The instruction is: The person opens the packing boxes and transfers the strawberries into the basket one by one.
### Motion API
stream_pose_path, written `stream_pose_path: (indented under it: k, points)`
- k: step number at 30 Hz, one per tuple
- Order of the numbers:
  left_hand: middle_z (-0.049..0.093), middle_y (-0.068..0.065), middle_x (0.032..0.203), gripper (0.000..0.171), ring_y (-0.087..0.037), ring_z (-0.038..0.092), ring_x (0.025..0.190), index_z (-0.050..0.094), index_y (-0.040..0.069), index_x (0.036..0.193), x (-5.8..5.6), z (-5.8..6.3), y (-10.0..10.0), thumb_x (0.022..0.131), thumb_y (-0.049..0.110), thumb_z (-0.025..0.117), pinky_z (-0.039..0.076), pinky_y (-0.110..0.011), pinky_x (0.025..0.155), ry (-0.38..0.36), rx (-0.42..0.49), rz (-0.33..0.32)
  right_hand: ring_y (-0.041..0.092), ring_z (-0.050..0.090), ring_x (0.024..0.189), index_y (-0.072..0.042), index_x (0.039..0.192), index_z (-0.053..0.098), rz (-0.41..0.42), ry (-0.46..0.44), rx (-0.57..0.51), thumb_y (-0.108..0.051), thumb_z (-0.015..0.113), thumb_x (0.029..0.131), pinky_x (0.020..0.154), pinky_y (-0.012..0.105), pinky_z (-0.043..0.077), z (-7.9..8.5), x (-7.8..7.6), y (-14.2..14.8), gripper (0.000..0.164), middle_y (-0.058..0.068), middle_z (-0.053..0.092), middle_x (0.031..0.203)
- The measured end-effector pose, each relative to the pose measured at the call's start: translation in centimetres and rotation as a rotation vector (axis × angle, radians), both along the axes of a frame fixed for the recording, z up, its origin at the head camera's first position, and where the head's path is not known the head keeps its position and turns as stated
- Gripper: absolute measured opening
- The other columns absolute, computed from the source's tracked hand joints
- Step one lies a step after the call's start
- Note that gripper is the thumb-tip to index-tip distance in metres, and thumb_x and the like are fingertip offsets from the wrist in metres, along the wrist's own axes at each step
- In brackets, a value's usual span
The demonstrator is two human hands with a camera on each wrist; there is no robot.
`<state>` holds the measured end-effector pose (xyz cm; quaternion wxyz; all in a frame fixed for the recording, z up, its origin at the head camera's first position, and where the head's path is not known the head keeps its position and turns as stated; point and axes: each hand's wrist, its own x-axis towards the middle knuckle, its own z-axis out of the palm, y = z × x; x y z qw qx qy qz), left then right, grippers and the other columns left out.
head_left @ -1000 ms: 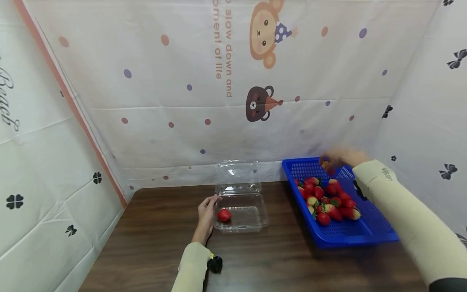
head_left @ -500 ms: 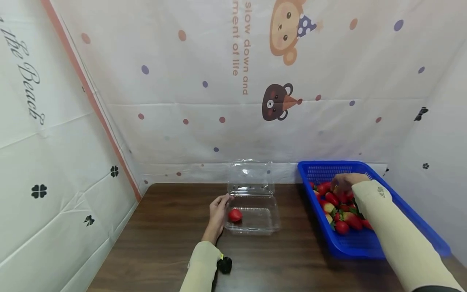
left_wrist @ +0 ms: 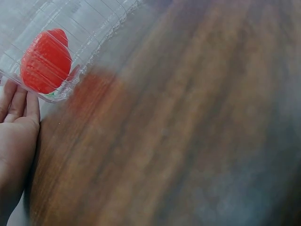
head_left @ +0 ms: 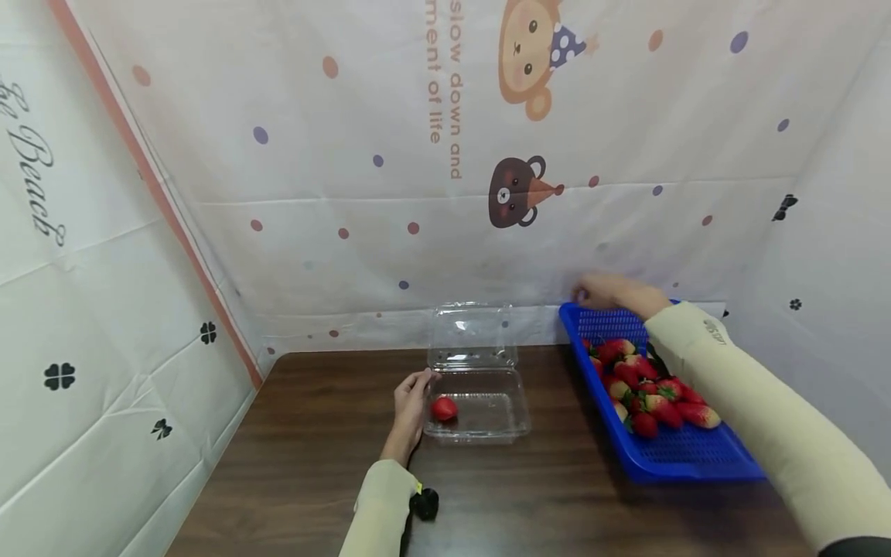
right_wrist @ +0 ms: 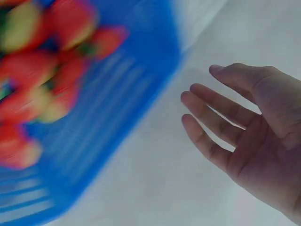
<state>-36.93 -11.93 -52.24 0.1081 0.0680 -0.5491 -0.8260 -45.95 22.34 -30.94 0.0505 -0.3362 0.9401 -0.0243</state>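
Note:
A clear plastic clamshell box (head_left: 511,429) stands on the table with its lid (head_left: 473,329) raised behind it. One red strawberry (head_left: 444,408) lies at the left inside. My left hand (head_left: 412,406) holds the box's left rim; in the left wrist view its fingers (left_wrist: 18,101) lie against the outer wall, the thumb out of sight. My right hand (head_left: 612,294) is above the far rim of a blue plastic basket (head_left: 668,468). In the right wrist view it has loosely bent, spread fingers and nothing in them. Several strawberries (head_left: 647,387) lie heaped in the basket.
The brown wooden table (head_left: 327,433) reaches back to a printed white cloth (head_left: 334,170) hanging behind it. Another cloth (head_left: 83,387) hangs along the left side. Bare wood lies between box and basket.
My right hand dipped to the strawberries half a second ago, then rose and moved to the basket's far left rim. The reddish thing it held one second ago is gone. The left hand stays.

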Motion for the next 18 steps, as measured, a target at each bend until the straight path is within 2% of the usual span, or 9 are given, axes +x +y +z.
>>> stream_pose_path:
  k: [2,4,6,10,12,14,18]
  points:
    - [0.069,0.000,0.083,0.022,-0.011,0.064,0.089,0.065,-0.003,0.092,0.1,0.0,-0.1,0.095,0.018,0.059,0.048,-0.026,0.090,-0.006,-0.004,0.000,0.024,0.063,0.084,-0.003,0.097,0.069,0.089,0.066,-0.012,-0.001,0.060,0.085,0.077,0.041,0.053,0.4,0.7,-3.5,0.015,0.012,0.068,0.093]
    - [0.069,0.001,0.083,0.021,-0.010,0.064,0.088,0.065,-0.002,0.092,0.1,-0.1,-0.1,0.095,0.018,0.058,0.048,-0.024,0.089,-0.007,-0.002,0.000,0.021,0.065,0.085,-0.006,0.098,0.070,0.182,0.091,0.008,-0.003,0.061,0.086,0.077,0.037,0.053,-0.1,1.9,-7.1,0.015,0.008,0.069,0.094]
    - [0.069,0.001,0.082,0.020,-0.010,0.064,0.088,0.065,-0.001,0.091,0.2,-0.1,-0.1,0.095,0.018,0.058,0.048,-0.023,0.088,-0.001,0.010,0.000,0.020,0.066,0.085,-0.008,0.100,0.070,0.283,0.083,0.060,-0.006,0.063,0.086,0.076,0.033,0.054,-1.6,3.5,-10.5,0.016,0.006,0.070,0.094]
    - [0.069,0.000,0.083,0.021,-0.009,0.064,0.087,0.065,-0.001,0.091,0.0,-0.2,-0.2,0.097,0.017,0.054,0.048,-0.022,0.085,0.022,0.027,-0.010,0.018,0.064,0.096,-0.018,0.121,0.062,0.443,0.034,0.225,-0.016,0.064,0.089,0.081,0.030,0.053,-5.7,7.0,-16.2,0.032,0.003,0.065,0.113]
    - [0.069,0.001,0.085,0.023,-0.009,0.064,0.088,0.065,-0.001,0.092,0.0,-0.2,-0.2,0.098,0.018,0.053,0.049,-0.021,0.083,0.025,0.017,-0.019,0.016,0.061,0.100,-0.026,0.129,0.056,0.491,0.043,0.305,-0.021,0.065,0.089,0.083,0.031,0.052,-7.5,8.4,-18.0,0.041,0.000,0.060,0.119]
    - [0.069,0.001,0.087,0.024,-0.009,0.063,0.089,0.065,-0.001,0.094,0.1,-0.3,-0.2,0.098,0.019,0.052,0.049,-0.020,0.083,0.022,-0.007,-0.028,0.014,0.059,0.101,-0.031,0.130,0.053,0.510,0.062,0.361,-0.022,0.065,0.088,0.082,0.031,0.052,-8.8,9.2,-19.1,0.045,-0.003,0.057,0.121]
    - [0.069,0.000,0.088,0.024,-0.010,0.063,0.091,0.065,-0.001,0.094,0.2,-0.3,-0.3,0.098,0.019,0.052,0.048,-0.022,0.086,0.009,-0.034,-0.023,0.010,0.060,0.093,-0.030,0.115,0.061,0.528,0.091,0.456,-0.022,0.067,0.086,0.075,0.028,0.052,-10.1,10.2,-19.9,0.030,-0.007,0.059,0.108]
